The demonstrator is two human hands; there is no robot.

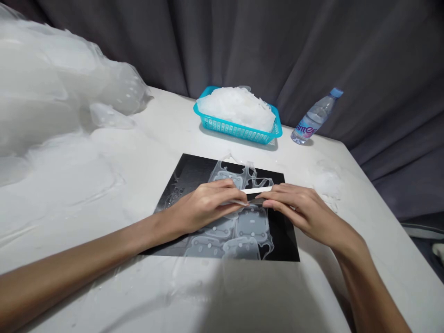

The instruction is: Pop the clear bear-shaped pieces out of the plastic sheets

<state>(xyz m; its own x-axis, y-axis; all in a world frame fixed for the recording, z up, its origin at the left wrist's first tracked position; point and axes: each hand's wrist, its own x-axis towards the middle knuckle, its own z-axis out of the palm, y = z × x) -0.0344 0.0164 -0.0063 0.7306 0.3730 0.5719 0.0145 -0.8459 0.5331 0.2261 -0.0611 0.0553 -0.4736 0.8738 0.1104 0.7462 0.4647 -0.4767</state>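
Note:
On a black mat (291, 240) lies a translucent, silicone-like sheet (251, 224) of several rounded rectangular pads, with thin webbing around them. My left hand (211, 203) is over the sheet, thumb and fingers closed on a small pale translucent piece (234, 201). From the right, my right hand (298, 203) pinches a thin dark metal tool (256, 201), whose tip meets the left fingertips. A narrow white strip (256, 190) runs just above the tool between both hands; whether it belongs to the tool I cannot tell. Fingers hide parts of both held things.
A blue basket (239, 132) heaped with white translucent pieces (239, 108) stands behind the mat. Right of it is a water bottle (314, 118). Large clear bags (62, 83) of pale material fill the left side. Scraps (328, 180) lie at right, and a dark curtain (243, 41) hangs behind.

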